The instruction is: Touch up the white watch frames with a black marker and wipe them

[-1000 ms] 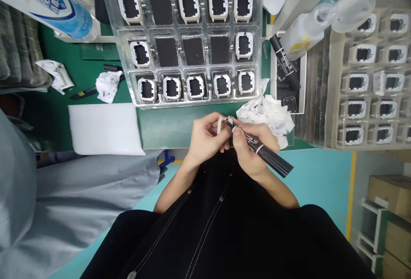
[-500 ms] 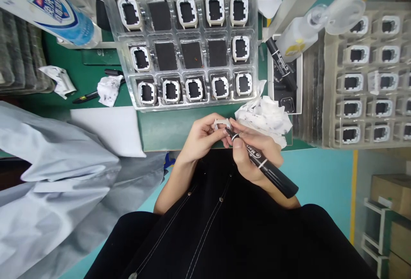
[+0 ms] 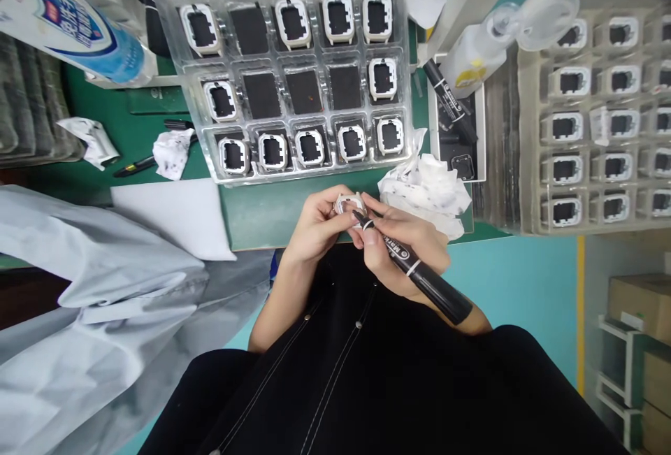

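Between the fingers of my left hand (image 3: 318,224) is a small white frame, a watch-case-like part (image 3: 349,202), held just past the table's front edge. My right hand (image 3: 403,245) grips a black marker (image 3: 419,273) with its cap off the tip end. The tip points at the frame's near side, beside my left thumb; whether it touches I cannot tell. Fingers of both hands hide part of the frame. Beyond them lies a clear plastic tray (image 3: 220,177) holding several similar white frames (image 3: 310,147) in dark-lined pockets.
Crumpled stained tissue (image 3: 424,186) lies right of my hands. A white box (image 3: 483,161) holds markers, near a pump bottle (image 3: 474,60). More filled trays (image 3: 529,224) are stacked right. At left are a white foam sheet (image 3: 172,217), a blue-labelled bottle (image 3: 78,29) and a person's grey sleeve (image 3: 78,301).
The frame has tilted in my left fingers, so its opening shows more. The marker stays at it. The whole view has shifted slightly.
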`<state>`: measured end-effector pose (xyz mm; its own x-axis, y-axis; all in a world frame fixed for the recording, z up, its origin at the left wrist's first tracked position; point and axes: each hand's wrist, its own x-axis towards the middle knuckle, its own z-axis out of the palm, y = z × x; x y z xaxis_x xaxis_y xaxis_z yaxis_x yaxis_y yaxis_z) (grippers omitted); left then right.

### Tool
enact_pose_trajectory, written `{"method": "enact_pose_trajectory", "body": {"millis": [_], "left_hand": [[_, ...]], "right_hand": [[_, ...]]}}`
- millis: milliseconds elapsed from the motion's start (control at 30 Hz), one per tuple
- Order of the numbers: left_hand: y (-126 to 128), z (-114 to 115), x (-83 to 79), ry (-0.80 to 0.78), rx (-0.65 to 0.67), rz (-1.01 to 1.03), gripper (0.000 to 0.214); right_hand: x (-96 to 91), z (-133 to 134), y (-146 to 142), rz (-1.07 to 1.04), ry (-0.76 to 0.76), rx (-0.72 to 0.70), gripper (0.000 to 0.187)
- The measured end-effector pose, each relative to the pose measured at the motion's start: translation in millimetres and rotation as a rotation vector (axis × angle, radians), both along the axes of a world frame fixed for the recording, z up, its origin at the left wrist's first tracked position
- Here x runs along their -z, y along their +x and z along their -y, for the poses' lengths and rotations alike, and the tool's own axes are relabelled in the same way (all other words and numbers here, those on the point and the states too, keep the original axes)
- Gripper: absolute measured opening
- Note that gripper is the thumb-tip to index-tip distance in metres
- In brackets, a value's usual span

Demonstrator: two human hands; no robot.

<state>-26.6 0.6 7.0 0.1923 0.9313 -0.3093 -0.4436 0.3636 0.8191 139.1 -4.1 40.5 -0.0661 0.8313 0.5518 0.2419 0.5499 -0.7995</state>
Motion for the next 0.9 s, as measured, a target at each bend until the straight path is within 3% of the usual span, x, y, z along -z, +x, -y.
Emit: {"method": "enact_pose_trajectory", "body": {"millis": [100, 400, 733, 900], "left_hand": [[1.5, 1.2, 1.6, -0.019, -0.024, -0.030, 0.040], [9.9, 6.6, 7.5, -0.023, -0.074, -0.128, 0.036], [21.8, 0.8, -6.7, 0.015, -0.152, -0.192, 0.044], [26.1, 3.1, -6.2, 0.051, -0.165, -0.210, 0.044]], "right_hand": [[-1.0, 1.1, 1.9, 0.005, -0.092, -0.007, 0.038], [-2.8, -6.3, 6.3, 0.004, -0.155, -0.025, 0.023], [17.5, -6.4, 5.3, -0.089, -0.169, 0.026, 0.012], [23.4, -2.6, 10.9, -0.167, -0.195, 0.048, 0.011]]}}
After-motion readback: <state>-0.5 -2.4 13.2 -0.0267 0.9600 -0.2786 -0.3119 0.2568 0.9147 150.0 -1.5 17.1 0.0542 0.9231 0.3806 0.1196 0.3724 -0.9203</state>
